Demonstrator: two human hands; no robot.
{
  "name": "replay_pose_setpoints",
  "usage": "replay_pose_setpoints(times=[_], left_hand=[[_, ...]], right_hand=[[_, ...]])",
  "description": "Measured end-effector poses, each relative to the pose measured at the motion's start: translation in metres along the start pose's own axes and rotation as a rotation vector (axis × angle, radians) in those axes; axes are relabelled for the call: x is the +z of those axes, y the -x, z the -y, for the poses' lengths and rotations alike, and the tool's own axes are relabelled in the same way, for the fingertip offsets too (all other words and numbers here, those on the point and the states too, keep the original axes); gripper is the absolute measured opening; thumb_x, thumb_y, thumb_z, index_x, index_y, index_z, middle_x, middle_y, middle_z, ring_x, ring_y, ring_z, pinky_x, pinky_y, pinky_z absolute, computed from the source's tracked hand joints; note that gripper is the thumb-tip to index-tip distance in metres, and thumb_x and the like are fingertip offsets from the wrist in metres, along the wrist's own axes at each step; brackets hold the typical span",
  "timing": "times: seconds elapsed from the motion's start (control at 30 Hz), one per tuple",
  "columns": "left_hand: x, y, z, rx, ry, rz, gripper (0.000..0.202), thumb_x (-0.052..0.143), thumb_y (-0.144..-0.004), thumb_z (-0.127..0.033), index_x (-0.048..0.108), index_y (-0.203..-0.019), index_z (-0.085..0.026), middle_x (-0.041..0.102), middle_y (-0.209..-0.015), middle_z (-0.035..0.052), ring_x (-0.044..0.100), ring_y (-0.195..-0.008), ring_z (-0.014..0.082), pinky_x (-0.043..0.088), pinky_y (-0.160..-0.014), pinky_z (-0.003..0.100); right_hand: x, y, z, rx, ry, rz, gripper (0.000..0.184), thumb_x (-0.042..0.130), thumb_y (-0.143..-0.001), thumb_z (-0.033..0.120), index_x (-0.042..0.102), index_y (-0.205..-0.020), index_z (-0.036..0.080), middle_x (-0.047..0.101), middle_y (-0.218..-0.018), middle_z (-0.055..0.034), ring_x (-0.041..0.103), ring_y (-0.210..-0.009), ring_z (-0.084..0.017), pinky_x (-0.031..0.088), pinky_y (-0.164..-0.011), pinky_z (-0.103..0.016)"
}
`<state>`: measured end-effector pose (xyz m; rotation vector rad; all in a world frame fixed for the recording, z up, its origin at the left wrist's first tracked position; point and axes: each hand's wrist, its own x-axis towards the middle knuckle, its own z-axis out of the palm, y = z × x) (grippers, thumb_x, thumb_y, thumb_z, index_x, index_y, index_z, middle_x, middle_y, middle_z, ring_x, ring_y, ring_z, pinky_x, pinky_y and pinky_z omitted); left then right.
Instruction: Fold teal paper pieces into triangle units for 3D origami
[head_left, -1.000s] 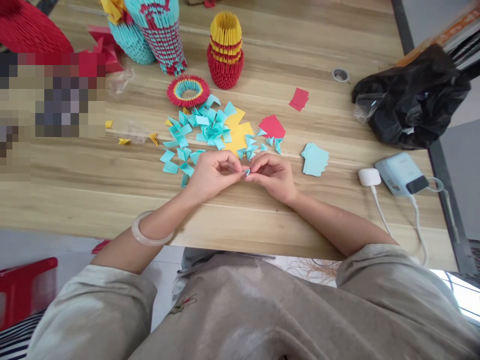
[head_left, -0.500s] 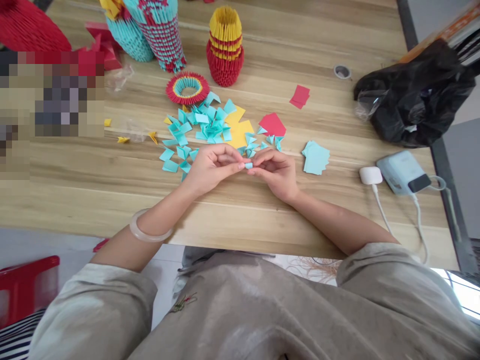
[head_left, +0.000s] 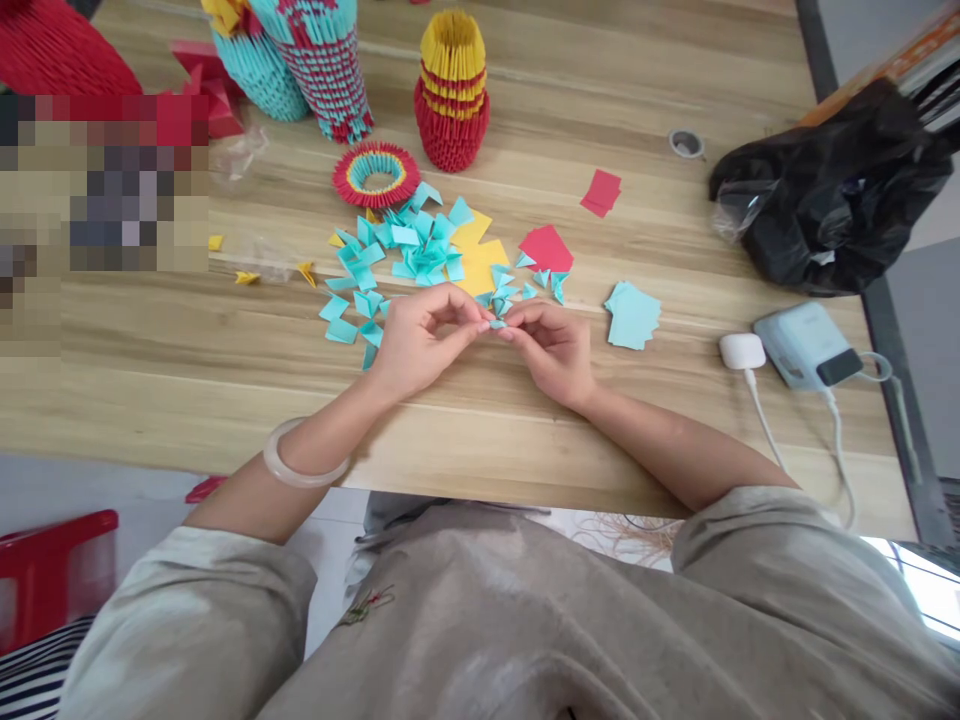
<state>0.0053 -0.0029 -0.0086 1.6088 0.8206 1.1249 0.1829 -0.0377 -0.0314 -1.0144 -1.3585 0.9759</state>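
Note:
Between the fingertips of my left hand (head_left: pixel 427 335) and my right hand (head_left: pixel 553 348) is a small folded piece of light blue paper (head_left: pixel 497 324). Both hands pinch it from either side, just above the table. Its exact fold is partly hidden by the fingers. Just beyond the hands lie a few small blue folded triangles (head_left: pixel 502 290) and a heap of blue folded paper pieces (head_left: pixel 424 250). Yellow paper squares (head_left: pixel 480 265) and red paper sheets (head_left: pixel 546 248) lie behind them. A stack of flat light blue paper (head_left: pixel 634 315) sits to the right.
A red and blue paper ring (head_left: pixel 345 182) and a red and yellow paper vase (head_left: pixel 451 120) stand at the back, with a blue and red one (head_left: pixel 322 70) farther left. On the right are a black plastic bag (head_left: pixel 817 200), a power bank (head_left: pixel 806 345) and a white charger (head_left: pixel 742 351) with cables.
The blue paper piece between my fingertips has turned and now looks thinner, with less of its face showing. Both hands have stayed in nearly the same spot.

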Motion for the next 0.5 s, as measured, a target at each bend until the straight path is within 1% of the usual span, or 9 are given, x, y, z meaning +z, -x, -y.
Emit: replay_pose_setpoints(times=[0.17, 0.23, 0.3, 0.4, 0.43, 0.5], left_hand=[[0.001, 0.0, 0.005, -0.021, -0.002, -0.028, 0.033, 0.08, -0.075, -0.041, 0.055, -0.074, -0.019, 0.07, -0.078, 0.0019, 0.072, -0.079, 0.0169, 0.057, -0.075, 0.03], [0.001, 0.001, 0.008, -0.017, -0.035, -0.052, 0.033, 0.08, -0.075, -0.039, 0.053, -0.073, -0.02, 0.07, -0.078, 0.0013, 0.072, -0.08, 0.0173, 0.056, -0.074, 0.029], [0.001, 0.003, 0.008, 0.026, -0.12, -0.068, 0.03, 0.078, -0.077, -0.034, 0.053, -0.072, -0.02, 0.069, -0.076, 0.0005, 0.073, -0.08, 0.0172, 0.054, -0.072, 0.027], [-0.003, 0.004, -0.005, 0.136, -0.33, -0.008, 0.018, 0.074, -0.081, -0.028, 0.059, -0.074, -0.019, 0.07, -0.075, 0.0003, 0.071, -0.076, 0.0157, 0.052, -0.071, 0.026], [-0.006, 0.004, -0.013, 0.161, -0.379, 0.018, 0.014, 0.073, -0.082, -0.027, 0.062, -0.077, -0.019, 0.071, -0.079, 0.0011, 0.07, -0.079, 0.0159, 0.052, -0.074, 0.027], [-0.015, 0.004, -0.033, 0.167, -0.387, 0.023, 0.014, 0.075, -0.083, -0.031, 0.067, -0.087, -0.019, 0.073, -0.096, 0.0047, 0.068, -0.095, 0.0186, 0.053, -0.088, 0.031]], right_hand=[[0.001, -0.002, 0.002, 0.066, 0.01, 0.025, 0.033, 0.071, -0.082, 0.053, 0.064, -0.075, 0.021, 0.063, -0.076, -0.0025, 0.057, -0.072, -0.014, 0.048, -0.067, -0.03], [0.002, -0.003, 0.003, 0.079, -0.021, 0.026, 0.034, 0.073, -0.079, 0.053, 0.065, -0.075, 0.021, 0.064, -0.076, -0.0023, 0.058, -0.073, -0.014, 0.049, -0.068, -0.03], [0.003, -0.003, 0.003, 0.099, -0.067, 0.023, 0.033, 0.079, -0.074, 0.052, 0.066, -0.076, 0.021, 0.066, -0.077, -0.002, 0.06, -0.073, -0.014, 0.051, -0.07, -0.029], [0.004, -0.003, 0.004, 0.16, -0.103, 0.05, 0.037, 0.081, -0.07, 0.052, 0.067, -0.075, 0.019, 0.068, -0.07, -0.001, 0.062, -0.065, -0.012, 0.052, -0.065, -0.027], [0.004, -0.004, 0.004, 0.181, -0.102, 0.054, 0.038, 0.081, -0.07, 0.054, 0.067, -0.073, 0.018, 0.067, -0.066, -0.0005, 0.061, -0.062, -0.011, 0.051, -0.062, -0.026], [0.004, -0.005, 0.004, 0.219, -0.111, 0.027, 0.043, 0.079, -0.069, 0.057, 0.064, -0.07, 0.017, 0.065, -0.06, 0.0007, 0.059, -0.056, -0.01, 0.05, -0.057, -0.024]])
